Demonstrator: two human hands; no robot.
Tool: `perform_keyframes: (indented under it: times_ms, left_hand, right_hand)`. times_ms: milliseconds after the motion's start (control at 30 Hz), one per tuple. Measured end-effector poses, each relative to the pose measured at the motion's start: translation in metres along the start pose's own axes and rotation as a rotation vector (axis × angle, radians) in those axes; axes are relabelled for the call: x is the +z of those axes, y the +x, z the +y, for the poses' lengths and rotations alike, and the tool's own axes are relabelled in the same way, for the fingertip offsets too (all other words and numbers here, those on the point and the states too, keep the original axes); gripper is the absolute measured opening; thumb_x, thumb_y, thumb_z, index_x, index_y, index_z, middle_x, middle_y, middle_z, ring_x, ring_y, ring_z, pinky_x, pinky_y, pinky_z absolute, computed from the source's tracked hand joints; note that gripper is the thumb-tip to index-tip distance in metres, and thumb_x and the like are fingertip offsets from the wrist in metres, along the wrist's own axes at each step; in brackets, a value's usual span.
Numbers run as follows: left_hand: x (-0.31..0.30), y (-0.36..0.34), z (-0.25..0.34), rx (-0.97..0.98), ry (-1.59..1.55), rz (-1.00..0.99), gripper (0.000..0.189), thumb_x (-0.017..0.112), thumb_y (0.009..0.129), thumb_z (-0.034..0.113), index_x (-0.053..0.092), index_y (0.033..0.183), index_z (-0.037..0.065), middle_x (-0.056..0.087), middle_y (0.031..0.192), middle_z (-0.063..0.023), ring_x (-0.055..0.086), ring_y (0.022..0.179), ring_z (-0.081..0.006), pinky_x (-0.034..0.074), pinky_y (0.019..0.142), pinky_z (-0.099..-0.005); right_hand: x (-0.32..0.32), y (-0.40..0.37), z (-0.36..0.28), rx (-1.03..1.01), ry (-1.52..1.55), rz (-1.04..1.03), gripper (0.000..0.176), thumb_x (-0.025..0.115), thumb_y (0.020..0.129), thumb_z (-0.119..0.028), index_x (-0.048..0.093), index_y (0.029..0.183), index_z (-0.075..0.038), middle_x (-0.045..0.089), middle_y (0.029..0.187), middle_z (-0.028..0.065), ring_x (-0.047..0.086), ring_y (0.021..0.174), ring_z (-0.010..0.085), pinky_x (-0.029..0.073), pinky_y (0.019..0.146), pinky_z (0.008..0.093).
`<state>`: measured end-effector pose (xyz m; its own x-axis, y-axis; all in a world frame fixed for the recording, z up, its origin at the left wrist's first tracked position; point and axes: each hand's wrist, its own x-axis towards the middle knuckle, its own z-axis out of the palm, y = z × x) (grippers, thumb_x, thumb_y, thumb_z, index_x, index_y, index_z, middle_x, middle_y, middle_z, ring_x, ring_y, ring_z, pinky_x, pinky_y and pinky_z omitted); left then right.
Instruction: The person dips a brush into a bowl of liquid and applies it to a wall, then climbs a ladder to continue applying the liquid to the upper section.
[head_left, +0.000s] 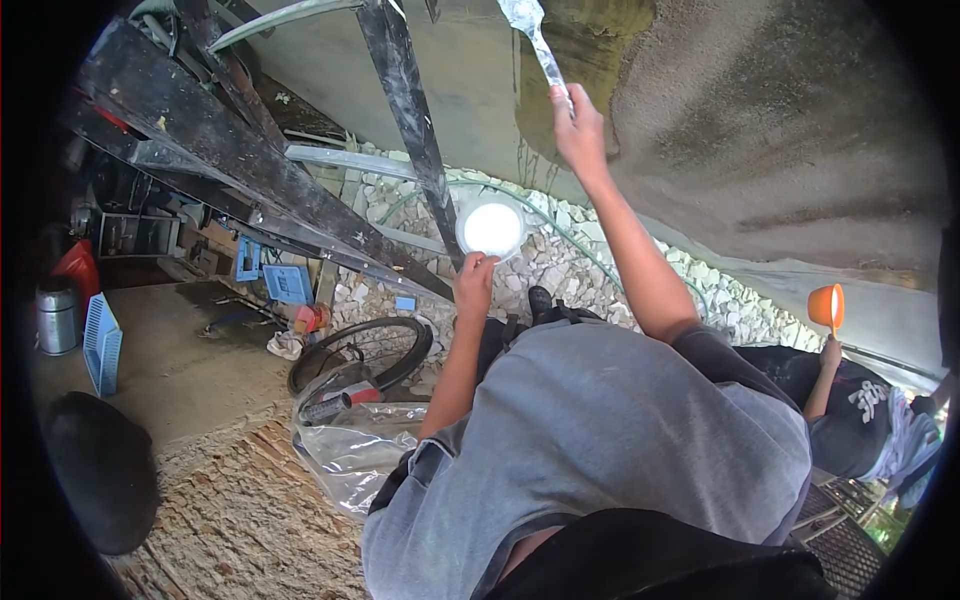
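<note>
My left hand point(474, 283) is closed on the near rim of a round, clear container point(493, 228) that holds something white. It is over the pale gravel, beside a dark upright post. Up against the wall, my right hand point(580, 125) grips the handle of a white-smeared brush point(530, 28). The brush's head is partly cut off by the top edge of the view. Behind it, the wall point(730, 130) has a darker, wet-looking patch.
At the right a co-worker point(850, 415) holds an orange container point(826, 306). Dark beams point(240, 150) slant across the upper left. A wheel point(405, 345), a clear plastic bag point(355, 445), blue baskets point(288, 284) and a metal flask point(57, 318) are at the left. A green hose point(570, 238) crosses the gravel.
</note>
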<state>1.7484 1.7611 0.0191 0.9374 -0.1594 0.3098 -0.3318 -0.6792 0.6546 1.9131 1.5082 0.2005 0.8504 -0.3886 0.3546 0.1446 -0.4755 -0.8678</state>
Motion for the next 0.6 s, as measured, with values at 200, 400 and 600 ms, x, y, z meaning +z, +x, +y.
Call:
perform_keyframes:
  times_ms: [200,400,600]
  left_hand:
    - [-0.002,-0.025,-0.003,-0.076,-0.001,-0.026,0.013,0.073,0.089,0.008,0.076,0.099,0.015,0.062,0.099,-0.0069,0.068,0.083,-0.0315,0.054,0.071,-0.0435]
    - [-0.008,-0.032,-0.003,-0.116,-0.03,0.0,0.015,0.074,0.088,0.009,0.076,0.101,0.015,0.062,0.1,-0.0063,0.068,0.085,-0.0306,0.055,0.072,-0.0425]
    - [-0.01,-0.025,-0.011,-0.087,-0.018,0.01,0.014,0.074,0.089,0.009,0.075,0.102,0.014,0.062,0.1,-0.0066,0.068,0.084,-0.0302,0.054,0.071,-0.0411]
  right_hand:
    - [0.084,-0.052,0.143,0.211,-0.248,0.027,0.037,0.053,0.105,-0.039,0.061,0.1,-0.003,0.066,0.078,0.0304,0.066,0.077,0.0519,0.051,0.068,0.0575]
    - [0.116,-0.11,0.256,0.391,-0.454,-0.174,0.052,0.056,0.101,-0.041,0.07,0.093,0.008,0.069,0.081,0.0303,0.068,0.074,0.0489,0.052,0.066,0.0539]
    - [0.08,-0.011,0.137,0.679,0.18,-0.277,0.043,0.052,0.104,-0.039,0.062,0.078,-0.006,0.05,0.059,0.0015,0.044,0.046,0.0134,0.033,0.041,0.0334]
